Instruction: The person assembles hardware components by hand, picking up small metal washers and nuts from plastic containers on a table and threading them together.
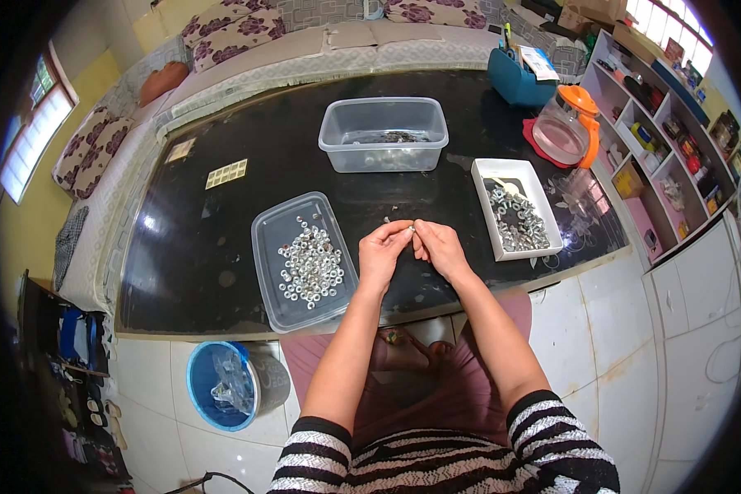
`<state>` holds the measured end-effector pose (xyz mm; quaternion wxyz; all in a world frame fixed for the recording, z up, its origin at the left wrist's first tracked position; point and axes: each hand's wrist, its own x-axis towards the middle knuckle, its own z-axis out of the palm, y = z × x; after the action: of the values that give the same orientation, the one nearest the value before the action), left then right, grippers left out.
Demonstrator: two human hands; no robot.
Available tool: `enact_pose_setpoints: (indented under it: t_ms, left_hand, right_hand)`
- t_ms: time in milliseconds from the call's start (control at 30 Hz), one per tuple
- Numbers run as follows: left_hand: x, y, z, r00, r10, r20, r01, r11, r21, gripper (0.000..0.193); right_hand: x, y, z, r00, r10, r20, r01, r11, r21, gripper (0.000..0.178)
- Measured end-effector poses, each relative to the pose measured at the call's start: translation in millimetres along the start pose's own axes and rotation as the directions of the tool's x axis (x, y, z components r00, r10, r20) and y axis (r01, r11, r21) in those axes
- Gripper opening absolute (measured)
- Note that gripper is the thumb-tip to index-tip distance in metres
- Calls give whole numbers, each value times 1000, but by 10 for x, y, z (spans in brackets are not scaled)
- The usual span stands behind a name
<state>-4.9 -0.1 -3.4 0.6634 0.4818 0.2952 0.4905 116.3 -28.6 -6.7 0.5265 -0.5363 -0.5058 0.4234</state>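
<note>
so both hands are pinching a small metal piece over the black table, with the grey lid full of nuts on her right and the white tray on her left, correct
Not quite: the sides are swapped. In the head view the grey lid of nuts lies to the person's left and the white tray to the right. The rest holds: the left hand and right hand meet on a small metal piece over the black table.
</note>
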Motion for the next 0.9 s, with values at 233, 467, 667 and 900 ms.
enact_pose_setpoints:
  t_ms: [233, 467, 667, 900]
  left_hand:
    - [19, -42, -4, 1000, 21, -8, -21, 1000, -23, 16]
    - [-9, -8, 14, 1000, 19, 19, -18, 1000, -23, 15]
    - [10, -37, 3, 999, 28, -16, -29, 1000, -12, 14]
    - [13, -45, -2, 999, 39, 23, -39, 999, -30, 14]
  right_hand:
    - [-4, -61, 39, 996, -41, -83, 37, 998, -52, 36]
    - [-15, -71, 15, 998, 3, -58, -4, 1000, -10, 34]
    - [-10, -28, 11, 998, -59, -33, 59, 998, 16, 35]
    - [-11, -56, 38, 997, -61, -50, 60, 998, -31, 34]
